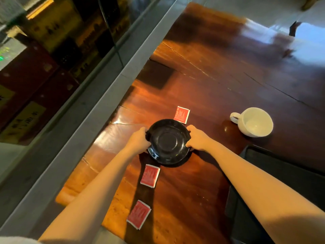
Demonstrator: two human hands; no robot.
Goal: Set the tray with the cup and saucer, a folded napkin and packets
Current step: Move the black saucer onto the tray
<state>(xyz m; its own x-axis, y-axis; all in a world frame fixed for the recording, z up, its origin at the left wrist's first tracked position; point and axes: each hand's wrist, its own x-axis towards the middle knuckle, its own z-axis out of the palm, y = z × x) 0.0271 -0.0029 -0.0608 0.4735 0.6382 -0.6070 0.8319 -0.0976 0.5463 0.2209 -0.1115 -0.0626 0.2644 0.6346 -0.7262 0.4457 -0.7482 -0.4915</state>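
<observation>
A glossy black saucer (168,141) is in the middle of the wooden table. My left hand (138,140) grips its left rim and my right hand (197,139) grips its right rim. Whether the saucer touches the table I cannot tell. A white cup (255,122) stands empty to the right, handle pointing left. Three red packets lie flat: one (182,114) just beyond the saucer, one (150,176) just in front of it, one (139,214) nearer me. A dark tray (281,175) sits at the right, partly behind my right forearm. No napkin is visible.
The reddish wooden table (219,85) stretches away with a dark square patch (156,74) at its left edge. A grey ledge (98,103) and a glass pane run along the table's left side.
</observation>
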